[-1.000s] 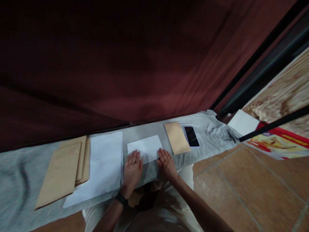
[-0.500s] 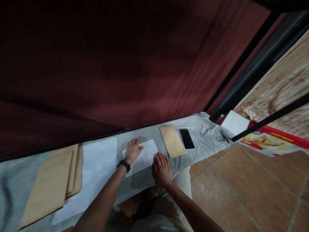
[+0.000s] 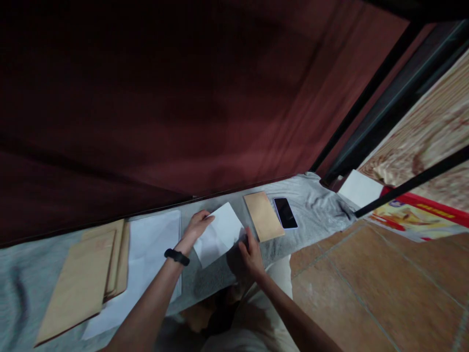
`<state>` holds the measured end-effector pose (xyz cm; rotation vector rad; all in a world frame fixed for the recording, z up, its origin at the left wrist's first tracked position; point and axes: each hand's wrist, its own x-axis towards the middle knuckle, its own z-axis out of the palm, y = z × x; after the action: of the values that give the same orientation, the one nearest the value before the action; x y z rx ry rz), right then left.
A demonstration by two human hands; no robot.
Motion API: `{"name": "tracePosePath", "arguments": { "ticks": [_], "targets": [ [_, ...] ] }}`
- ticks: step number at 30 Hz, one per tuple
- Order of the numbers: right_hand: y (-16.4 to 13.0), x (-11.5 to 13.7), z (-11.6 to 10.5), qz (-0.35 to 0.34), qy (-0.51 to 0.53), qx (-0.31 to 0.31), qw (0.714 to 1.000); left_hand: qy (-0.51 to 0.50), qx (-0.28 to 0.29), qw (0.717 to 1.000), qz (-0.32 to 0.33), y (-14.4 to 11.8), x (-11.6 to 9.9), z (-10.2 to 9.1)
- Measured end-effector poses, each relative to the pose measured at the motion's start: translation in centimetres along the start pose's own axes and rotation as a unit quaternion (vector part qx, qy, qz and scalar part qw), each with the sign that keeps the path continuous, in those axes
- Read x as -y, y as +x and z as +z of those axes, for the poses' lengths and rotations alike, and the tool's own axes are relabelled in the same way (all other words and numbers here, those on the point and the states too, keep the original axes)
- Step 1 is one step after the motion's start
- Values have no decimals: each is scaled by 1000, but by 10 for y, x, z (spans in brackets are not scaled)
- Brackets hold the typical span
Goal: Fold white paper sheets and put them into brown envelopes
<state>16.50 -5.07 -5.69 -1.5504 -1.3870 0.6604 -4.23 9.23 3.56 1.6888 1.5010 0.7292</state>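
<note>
A folded sheet of white paper [image 3: 222,233] is raised and tilted over the grey cloth, between my two hands. My left hand [image 3: 197,227] pinches its upper left edge, a dark band on the wrist. At the right edge, my right hand [image 3: 252,255] grips the paper between thumb and fingers. To the right of the paper lies a small brown envelope [image 3: 264,216], flat on the cloth. Larger white sheets [image 3: 157,234] are spread left of my left hand, partly covered by a pile of big brown envelopes [image 3: 82,278].
A phone [image 3: 286,213] lies beside the small envelope. The grey cloth [image 3: 311,205] covers a narrow surface along a dark red panel [image 3: 205,156]. Black bars [image 3: 370,95], a white box [image 3: 361,188] and a colourful printed package [image 3: 410,215] stand at the right, above a tiled floor [image 3: 348,274].
My hands lay flat, pressing the paper on the cloth; now both hold its edges and it is lifted and tilted. The view has shifted slightly.
</note>
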Motion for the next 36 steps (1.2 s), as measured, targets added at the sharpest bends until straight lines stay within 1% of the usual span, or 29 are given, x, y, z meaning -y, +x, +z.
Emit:
{"name": "tracePosePath", "arguments": {
  "ticks": [1,2,4,5,7,9,11,12,14,15,17,18,20,22,25,27,29,32,34,36],
  "targets": [
    [8,2,1,30,79,-3,996,-22,-9,1000,8,0,-6,-5],
    [17,5,2,59,154,-11,986,-41,-18,999,15,0,-11,-11],
    [36,16,2,107,265,-50,957,-82,-36,996,28,-1,-24,-21],
    [45,23,0,117,310,-51,942,-105,-44,993,37,-2,-29,-25],
    [60,38,-5,96,383,-9,919,-145,-73,985,62,-6,-39,-31],
    [71,52,-12,71,407,16,911,-160,-115,976,97,-13,-43,-33],
    [76,61,-19,62,388,31,919,-137,-140,972,133,-23,-39,-33],
    [77,63,-22,63,372,36,925,-121,-142,971,147,-30,-34,-31],
    [73,62,-24,59,336,53,939,-79,-133,975,162,-44,-17,-27],
    [69,59,-24,47,317,64,945,-60,-131,977,159,-52,-5,-25],
    [57,48,-22,0,273,96,957,-12,-102,982,158,-70,21,-18],
    [49,41,-21,-35,244,113,962,17,-74,983,164,-79,35,-14],
    [32,27,-19,-96,163,158,969,31,-47,985,160,-98,60,-5],
    [16,14,-19,-153,77,203,964,62,-16,983,173,-115,79,3],
    [-1,4,-24,-231,-22,260,937,114,17,972,203,-132,97,8],
    [-7,2,-27,-259,-75,284,920,131,31,967,216,-136,102,6],
    [-10,2,-30,-275,-111,297,908,142,35,964,220,-135,98,2],
    [-11,2,-31,-301,-135,304,893,166,24,961,221,-123,78,3],
    [-12,2,-31,-320,-142,308,885,202,48,949,236,-111,59,14],
    [-15,1,-30,-334,-146,308,879,248,76,930,261,-98,43,32]
  ]
}}
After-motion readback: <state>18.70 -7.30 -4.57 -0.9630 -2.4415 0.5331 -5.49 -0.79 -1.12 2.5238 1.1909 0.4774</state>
